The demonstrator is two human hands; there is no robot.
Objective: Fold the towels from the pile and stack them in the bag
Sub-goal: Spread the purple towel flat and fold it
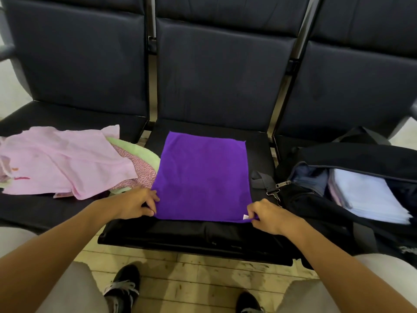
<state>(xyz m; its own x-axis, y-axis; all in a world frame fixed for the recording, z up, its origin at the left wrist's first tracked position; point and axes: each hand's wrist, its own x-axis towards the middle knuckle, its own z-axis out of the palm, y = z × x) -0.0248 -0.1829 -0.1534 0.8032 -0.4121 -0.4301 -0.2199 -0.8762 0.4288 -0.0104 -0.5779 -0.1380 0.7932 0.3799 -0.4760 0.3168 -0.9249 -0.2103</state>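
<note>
Two near corners of purple towel (200, 177) pinched: left hand (135, 203) at 7, right hand (268, 216) at 5. I judge it light, floppy; fold toward 12.

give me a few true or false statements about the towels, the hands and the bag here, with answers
1. The purple towel lies spread flat on the middle seat. True.
2. The left hand and right hand pinch the towel's far corners. False: they pinch its near corners.
3. The bag is zipped shut. False: it is open, with folded pale towels inside.
4. The pile lies left of the purple towel. True.
5. A pink towel tops the pile. True.
</note>
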